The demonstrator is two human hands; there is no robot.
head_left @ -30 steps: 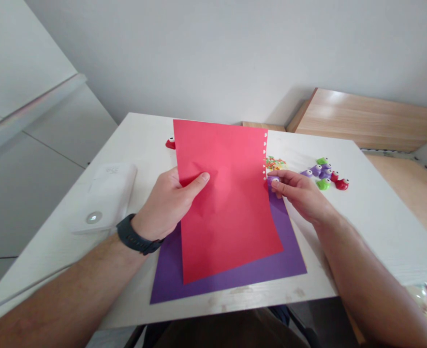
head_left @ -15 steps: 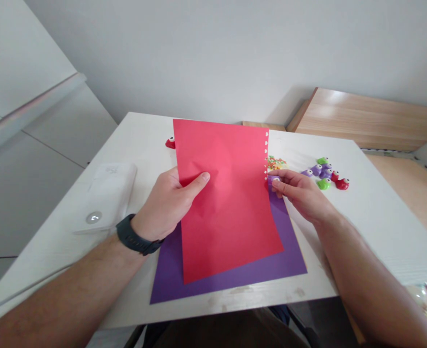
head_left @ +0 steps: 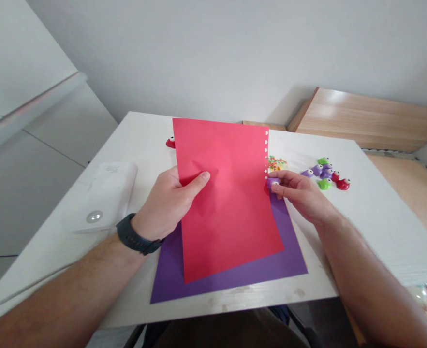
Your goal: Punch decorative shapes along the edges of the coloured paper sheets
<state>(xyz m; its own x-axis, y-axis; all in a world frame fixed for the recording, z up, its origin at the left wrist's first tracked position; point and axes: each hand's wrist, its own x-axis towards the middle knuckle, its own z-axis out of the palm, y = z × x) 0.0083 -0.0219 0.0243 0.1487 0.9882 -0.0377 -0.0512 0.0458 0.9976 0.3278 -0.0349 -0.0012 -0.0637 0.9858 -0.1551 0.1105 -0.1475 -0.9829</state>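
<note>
A red sheet of paper (head_left: 228, 212) is raised in front of me, pinched at its left side by my left hand (head_left: 173, 195); the thumb lies on its face and the fingers are hidden behind. Small heart, star and other holes run down the upper right edge. At the lowest holes my right hand (head_left: 293, 188) grips a purple craft punch (head_left: 272, 182) against that edge. Beneath the red sheet, a purple sheet (head_left: 289, 237) lies on the white table (head_left: 344, 232).
Several green, purple and red craft punches (head_left: 325, 175) sit at the right, near a pile of colored paper bits (head_left: 277, 163). A red punch (head_left: 170, 142) peeks from behind the sheet. A white device (head_left: 106, 198) stands at left, with a cable nearby.
The purple punch has tilted slightly in my right hand and shows more of its body at the paper's edge. My left hand and the red sheet have hardly moved.
</note>
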